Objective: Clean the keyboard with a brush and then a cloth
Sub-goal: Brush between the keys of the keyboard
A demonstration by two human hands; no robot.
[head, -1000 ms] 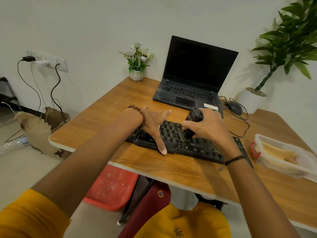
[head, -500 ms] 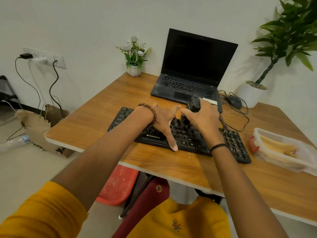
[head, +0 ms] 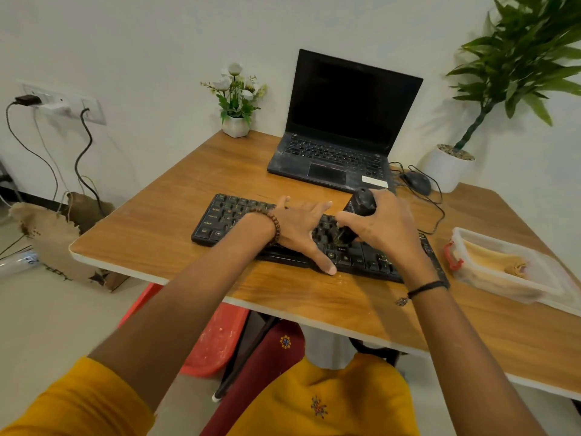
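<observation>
Moved since a second earlier: both hands sat farther toward the right end of the keyboard (head: pixel 229 215), so the keys at its left end, covered before, lay in plain sight.
Head view, keyboard: black and full-width, with pale lettering on its keys. It lay flat on the bench (head: pixel 176 243) near the front edge, slightly skewed to that edge.
Head view, left hand (head: pixel 298 228): fingers released and spread flat, pressing on the middle keys, with the thumb reaching the keyboard's near rim. A brown bead bracelet (head: pixel 274 224) circled the wrist.
Head view, right hand (head: pixel 386 229): fingers clenched round the brush (head: pixel 361 202), grasping its stubby black handle, whose rounded top stuck out above the knuckles.
Head view, brush: tilted, with its bristle end down among the keys just right of the left hand. The bristles were partly hidden by the hand.
Head view, cloth (head: pixel 490 259): yellow, lying inside a clear container (head: pixel 550 291) near the keyboard's right end.
Head view, behind the keyboard: an open laptop (head: pixel 345 121) with a dark screen, and a black mouse (head: pixel 416 182) to its right.
</observation>
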